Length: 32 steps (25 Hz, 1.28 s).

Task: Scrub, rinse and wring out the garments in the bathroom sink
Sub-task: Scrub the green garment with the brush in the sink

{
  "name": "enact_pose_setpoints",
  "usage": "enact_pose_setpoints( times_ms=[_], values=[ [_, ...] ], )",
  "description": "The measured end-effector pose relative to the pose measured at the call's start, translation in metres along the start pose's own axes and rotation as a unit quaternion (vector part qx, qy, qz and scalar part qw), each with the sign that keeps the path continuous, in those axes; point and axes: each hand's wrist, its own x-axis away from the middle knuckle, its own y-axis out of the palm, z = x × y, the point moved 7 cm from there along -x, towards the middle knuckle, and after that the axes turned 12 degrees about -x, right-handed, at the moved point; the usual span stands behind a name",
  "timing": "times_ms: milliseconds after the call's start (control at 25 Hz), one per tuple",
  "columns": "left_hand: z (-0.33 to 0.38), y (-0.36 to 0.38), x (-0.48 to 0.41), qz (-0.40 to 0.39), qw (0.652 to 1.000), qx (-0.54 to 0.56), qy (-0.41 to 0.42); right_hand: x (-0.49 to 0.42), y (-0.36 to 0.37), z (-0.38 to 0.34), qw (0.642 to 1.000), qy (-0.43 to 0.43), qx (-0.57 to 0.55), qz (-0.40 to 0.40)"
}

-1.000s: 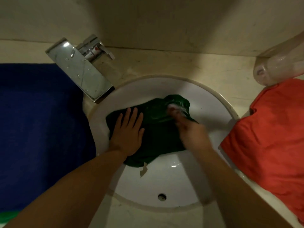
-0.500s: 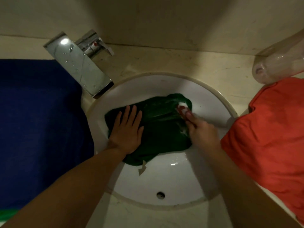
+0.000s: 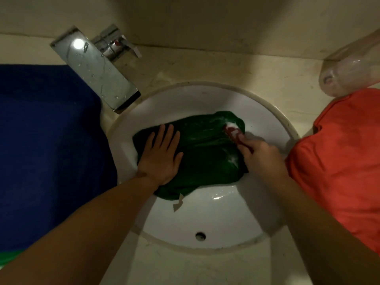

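Note:
A dark green garment [image 3: 207, 153] lies spread in the round white sink [image 3: 218, 214], with patches of white suds near its right side. My left hand [image 3: 161, 156] presses flat on the garment's left part, fingers straight and spread. My right hand [image 3: 260, 156] grips a red scrubbing brush [image 3: 233, 132], whose sudsy head rests on the garment's upper right corner. A small white label sticks out at the garment's lower edge.
A chrome faucet [image 3: 96, 66] juts over the sink's upper left rim. A dark blue cloth [image 3: 45, 145] covers the counter on the left. An orange garment [image 3: 341, 159] lies on the right, with a clear plastic container [image 3: 351, 70] behind it. The overflow hole [image 3: 200, 236] sits near the front.
My right hand moved the brush from the garment's middle out to its upper right corner. My left hand stays pressed on the cloth.

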Motion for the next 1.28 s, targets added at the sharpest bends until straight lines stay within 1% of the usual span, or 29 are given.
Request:
enact_pose_setpoints(
  times_ms=[80,160,240,320,360,440,480,520,560,600,680,720,760,800,840,880,960,1000,1040,1080,1160,1200,1280],
  values=[
    [-0.001,0.006,0.002,-0.015,1.000,-0.001,0.004,0.010,0.014,-0.030,0.997,-0.076,0.003,-0.001],
    [0.000,0.003,0.006,-0.041,0.999,0.010,0.006,0.022,0.016,-0.062,0.985,-0.169,-0.044,0.010],
    [0.004,-0.012,0.001,-0.061,0.997,0.035,0.008,0.013,-0.018,-0.083,0.968,-0.236,-0.081,0.028],
    [0.006,-0.036,-0.007,-0.051,0.997,0.050,0.006,-0.009,-0.059,-0.100,0.948,-0.306,-0.081,0.044],
    [0.008,-0.048,-0.011,-0.031,0.998,0.056,0.006,-0.025,-0.076,-0.107,0.942,-0.326,-0.064,0.041],
    [0.008,-0.068,-0.020,0.006,0.997,0.079,0.013,-0.056,-0.096,-0.122,0.944,-0.331,0.010,0.013],
    [0.009,-0.074,-0.025,0.009,0.996,0.090,0.022,-0.068,-0.098,-0.126,0.946,-0.319,0.046,-0.017],
    [0.010,-0.077,-0.029,0.011,0.995,0.098,0.029,-0.075,-0.102,-0.131,0.943,-0.323,0.074,-0.027],
    [0.011,-0.076,-0.031,0.010,0.994,0.103,0.031,-0.079,-0.109,-0.136,0.935,-0.343,0.089,-0.007],
    [0.010,-0.072,-0.033,-0.001,0.994,0.105,0.027,-0.079,-0.118,-0.140,0.925,-0.367,0.091,0.040],
    [0.003,-0.059,-0.038,-0.027,0.994,0.108,-0.002,-0.066,-0.127,-0.140,0.903,-0.396,0.054,0.159],
    [-0.002,-0.053,-0.039,-0.031,0.993,0.111,-0.027,-0.053,-0.118,-0.138,0.889,-0.416,0.029,0.188],
    [-0.006,-0.048,-0.040,-0.025,0.993,0.109,-0.048,-0.039,-0.098,-0.138,0.876,-0.445,0.016,0.183],
    [-0.008,-0.042,-0.040,-0.008,0.993,0.101,-0.059,-0.030,-0.067,-0.134,0.872,-0.467,0.021,0.143],
    [-0.008,-0.038,-0.040,0.015,0.994,0.092,-0.060,-0.025,-0.035,-0.130,0.879,-0.467,0.044,0.090],
    [-0.008,-0.035,-0.040,0.037,0.994,0.084,-0.059,-0.029,-0.005,-0.125,0.892,-0.442,0.081,0.038],
    [-0.011,-0.029,-0.039,0.063,0.992,0.078,-0.071,-0.048,0.038,-0.108,0.925,-0.339,0.166,-0.051],
    [-0.013,-0.026,-0.038,0.061,0.991,0.082,-0.081,-0.059,0.051,-0.098,0.935,-0.277,0.203,-0.087],
    [-0.015,-0.024,-0.039,0.052,0.990,0.090,-0.091,-0.066,0.057,-0.090,0.939,-0.232,0.233,-0.100],
    [-0.017,-0.023,-0.040,0.034,0.990,0.096,-0.099,-0.069,0.059,-0.087,0.939,-0.213,0.253,-0.093],
    [-0.020,-0.023,-0.040,0.013,0.989,0.105,-0.106,-0.069,0.057,-0.086,0.937,-0.211,0.269,-0.075],
    [-0.021,-0.025,-0.039,0.003,0.988,0.113,-0.106,-0.068,0.056,-0.084,0.935,-0.215,0.269,-0.081],
    [-0.022,-0.040,-0.037,0.007,0.984,0.149,-0.097,-0.061,0.049,-0.081,0.947,-0.208,0.220,-0.112]
  ],
)
